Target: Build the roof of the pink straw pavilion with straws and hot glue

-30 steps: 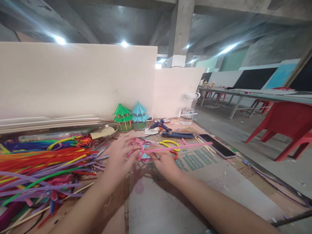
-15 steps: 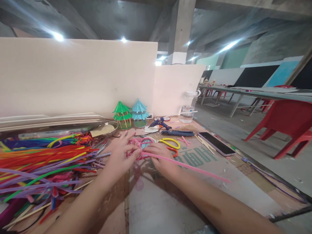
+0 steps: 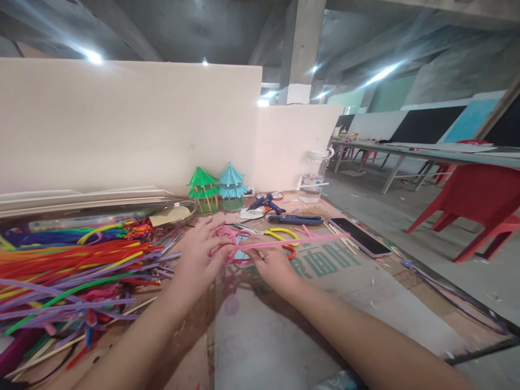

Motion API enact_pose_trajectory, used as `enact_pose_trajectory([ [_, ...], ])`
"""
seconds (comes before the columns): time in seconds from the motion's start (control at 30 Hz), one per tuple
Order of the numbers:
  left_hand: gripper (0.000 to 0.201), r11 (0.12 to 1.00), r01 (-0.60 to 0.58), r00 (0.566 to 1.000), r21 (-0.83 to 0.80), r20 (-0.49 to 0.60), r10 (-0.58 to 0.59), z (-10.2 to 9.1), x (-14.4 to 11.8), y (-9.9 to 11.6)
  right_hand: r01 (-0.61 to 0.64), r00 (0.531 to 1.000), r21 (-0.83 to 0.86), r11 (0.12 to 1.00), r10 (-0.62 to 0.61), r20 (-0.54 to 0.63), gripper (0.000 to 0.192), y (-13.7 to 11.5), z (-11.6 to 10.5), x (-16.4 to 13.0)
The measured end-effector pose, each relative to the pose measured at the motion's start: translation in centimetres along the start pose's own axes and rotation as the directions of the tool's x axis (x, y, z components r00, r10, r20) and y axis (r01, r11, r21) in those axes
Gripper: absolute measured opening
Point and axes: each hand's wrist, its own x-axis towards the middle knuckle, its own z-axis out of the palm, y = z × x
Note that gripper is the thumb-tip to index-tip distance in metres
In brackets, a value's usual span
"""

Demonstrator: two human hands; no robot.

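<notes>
The worktop (image 3: 182, 346) carries a heap of coloured stems (image 3: 81, 260) along its left edge. At its far edge, the green hut (image 3: 203, 189) and the blue hut (image 3: 232, 187) look complete. Near its middle, the left hand (image 3: 199, 254) pinches the pink frame (image 3: 236, 246), which seems partly built, with loops joined; the right hand (image 3: 272, 265) pinches the pink stem (image 3: 300, 240), whose long straight end is not yet bent.

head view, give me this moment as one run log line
left hand: holding pink loops | right hand: at long pink strip | nearby: scissors, phone, glue gun
</notes>
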Motion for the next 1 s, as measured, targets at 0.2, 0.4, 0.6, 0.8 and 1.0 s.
enact_pose_trajectory([
  [0.2, 0.026, 0.999, 0.023, 0.998, 0.043, -0.06, -0.021, -0.7, 0.2, 0.8, -0.058, 0.998, 0.014, 0.998, 0.058, 0.002, 0.022, -0.1, 0.0, 0.1],
  [0.4, 0.034, 0.982, 0.183, 0.981, 0.034, -0.07, -0.18, -1.1, 0.6, 0.6, -0.121, 0.992, -0.013, 0.993, 0.121, 0.026, 0.026, 0.0, -0.2, 0.1],
  [0.6, 0.03, 0.943, 0.311, 0.946, -0.119, -0.055, -0.319, -1.0, 0.8, -0.2, -0.243, 0.97, -0.05, 0.969, 0.244, 0.011, 0.024, 0.1, -0.2, 0.0],
  [0.8, 0.033, 0.892, 0.412, 0.907, -0.188, -0.016, -0.422, -1.5, 1.0, 0.2, -0.332, 0.943, 0.028, 0.943, 0.333, -0.006, 0.024, 0.0, -0.3, 0.0],
  [1.0, 0.02, 0.856, 0.47, 0.866, -0.215, -0.076, -0.495, -1.5, 0.7, -0.5, -0.379, 0.922, 0.112, 0.919, 0.385, -0.038, 0.023, 0.7, -0.3, 0.5],
])
